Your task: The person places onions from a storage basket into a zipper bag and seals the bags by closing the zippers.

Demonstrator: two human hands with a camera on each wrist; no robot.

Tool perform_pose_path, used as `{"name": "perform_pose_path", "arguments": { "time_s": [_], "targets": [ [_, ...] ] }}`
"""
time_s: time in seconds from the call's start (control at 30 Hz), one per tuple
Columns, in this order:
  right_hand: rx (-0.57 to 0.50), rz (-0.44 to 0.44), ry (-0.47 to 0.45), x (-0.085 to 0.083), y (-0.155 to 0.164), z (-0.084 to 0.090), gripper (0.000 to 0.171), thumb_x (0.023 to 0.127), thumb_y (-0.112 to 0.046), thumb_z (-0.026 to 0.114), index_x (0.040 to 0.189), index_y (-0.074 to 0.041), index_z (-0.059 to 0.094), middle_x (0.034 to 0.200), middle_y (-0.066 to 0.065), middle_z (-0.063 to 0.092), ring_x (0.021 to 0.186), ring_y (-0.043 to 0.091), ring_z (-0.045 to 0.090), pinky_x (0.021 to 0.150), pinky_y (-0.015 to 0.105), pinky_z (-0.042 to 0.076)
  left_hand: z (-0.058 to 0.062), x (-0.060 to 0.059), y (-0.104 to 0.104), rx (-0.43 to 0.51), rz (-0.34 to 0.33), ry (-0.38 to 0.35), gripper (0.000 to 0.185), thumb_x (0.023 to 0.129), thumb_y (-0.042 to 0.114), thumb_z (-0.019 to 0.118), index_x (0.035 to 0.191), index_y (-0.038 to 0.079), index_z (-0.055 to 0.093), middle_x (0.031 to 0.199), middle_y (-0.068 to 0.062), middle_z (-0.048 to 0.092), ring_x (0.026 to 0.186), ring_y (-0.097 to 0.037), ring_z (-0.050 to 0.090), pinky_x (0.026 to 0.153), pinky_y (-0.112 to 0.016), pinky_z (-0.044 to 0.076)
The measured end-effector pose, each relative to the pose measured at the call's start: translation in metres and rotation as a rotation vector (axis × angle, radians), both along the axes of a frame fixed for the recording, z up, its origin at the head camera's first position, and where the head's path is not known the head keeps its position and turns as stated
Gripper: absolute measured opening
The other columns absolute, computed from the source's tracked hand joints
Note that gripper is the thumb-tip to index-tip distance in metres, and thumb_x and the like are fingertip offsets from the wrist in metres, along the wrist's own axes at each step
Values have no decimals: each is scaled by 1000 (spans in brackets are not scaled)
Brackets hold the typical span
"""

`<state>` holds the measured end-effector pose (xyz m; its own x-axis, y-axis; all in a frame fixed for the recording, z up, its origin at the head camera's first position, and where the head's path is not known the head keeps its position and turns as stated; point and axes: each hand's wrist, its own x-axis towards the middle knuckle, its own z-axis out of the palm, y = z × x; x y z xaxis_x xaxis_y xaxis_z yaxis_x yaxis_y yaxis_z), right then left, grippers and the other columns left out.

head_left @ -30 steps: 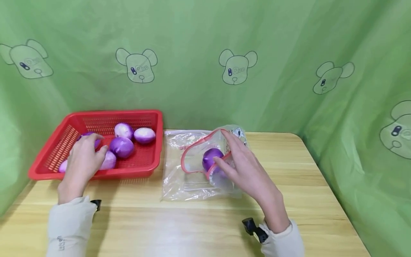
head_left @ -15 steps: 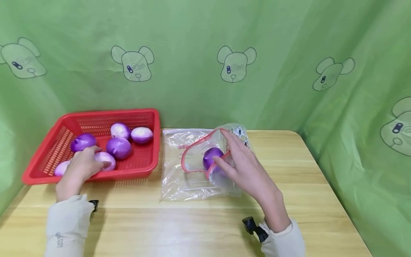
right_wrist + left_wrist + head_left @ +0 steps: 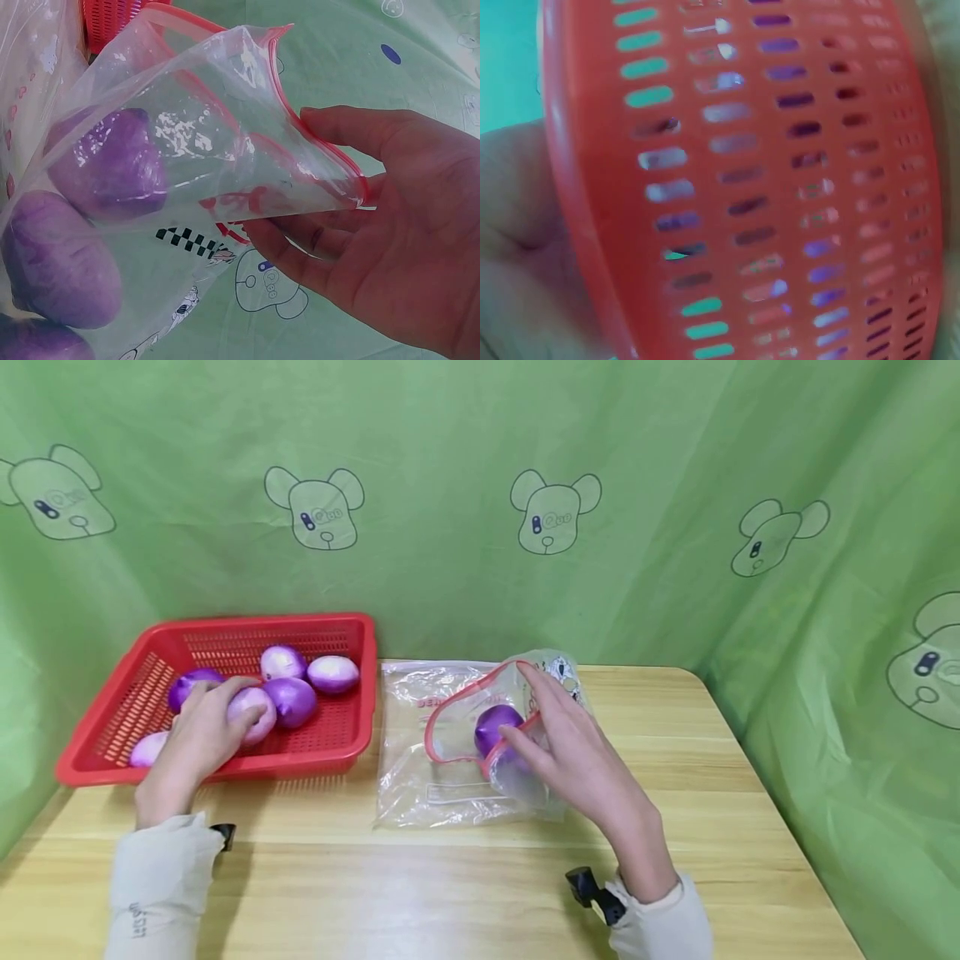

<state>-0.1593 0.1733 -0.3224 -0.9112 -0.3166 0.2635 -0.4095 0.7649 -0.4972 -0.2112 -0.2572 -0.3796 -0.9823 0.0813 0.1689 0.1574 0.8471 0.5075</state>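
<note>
Left grip (image 3: pixel 198 739) seemingly around onion (image 3: pixel 251 712)

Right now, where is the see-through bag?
In the head view, the clear zip bag lies mid-table, right of the red basket, its mouth held open by the right hand.

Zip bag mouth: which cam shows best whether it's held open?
Right wrist. It shows the zip bag close up, its red-edged mouth spread open by the right hand, purple onions inside. Head view shows the same bag smaller, partly behind the hand. Left wrist shows only the red basket.
</note>
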Motion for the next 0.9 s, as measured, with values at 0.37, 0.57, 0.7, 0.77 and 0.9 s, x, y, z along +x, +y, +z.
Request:
{"name": "perform_pose_path", "arguments": {
  "time_s": [0.37, 0.57, 0.7, 0.77, 0.9],
  "targets": [
    [0, -8, -4, 1, 1, 1, 78, 97, -37, 64, 159, -16, 21, 160, 8, 30, 147, 29, 27, 116, 53, 29, 3, -5, 20, 87, -94, 112, 55, 91, 8, 68, 141, -1, 47, 128, -36, 50, 119, -53, 45, 98, -68, 34],
    [-2, -14, -8, 2, 2, 1, 78, 97, -37, 64, 159, -16, 22, 160, 8, 30, 148, 29, 27, 116, 53, 29, 6, -3, 33, 115, -125, 151, 58, 88, 4, 67, 143, 2, 47, 130, -34, 50, 120, -52, 46, 99, -67, 35],
    [0, -14, -7, 3, 2, 1, 78, 97, -37, 64, 159, -16, 21, 160, 8, 30, 148, 28, 27, 116, 52, 29, 10, 0, 44, 135, -144, 185, 56, 88, 5, 69, 141, 4, 51, 131, -29, 52, 122, -49, 47, 101, -65, 36],
    [1, -15, -4, 2, 1, 1, 78, 97, -38, 64, 159, -16, 22, 161, 7, 30, 148, 28, 26, 116, 52, 28, 11, 1, 50, 140, -163, 195, 56, 89, 5, 70, 141, 4, 51, 131, -27, 53, 122, -47, 48, 102, -64, 37],
    [1, -15, 3, 2, 1, 1, 78, 97, -38, 64, 159, -15, 22, 161, 7, 30, 148, 27, 27, 116, 51, 29, 8, 1, 63, 135, -208, 211, 61, 87, 3, 71, 144, 2, 49, 128, -26, 54, 117, -45, 53, 99, -61, 42]
  ]
}}
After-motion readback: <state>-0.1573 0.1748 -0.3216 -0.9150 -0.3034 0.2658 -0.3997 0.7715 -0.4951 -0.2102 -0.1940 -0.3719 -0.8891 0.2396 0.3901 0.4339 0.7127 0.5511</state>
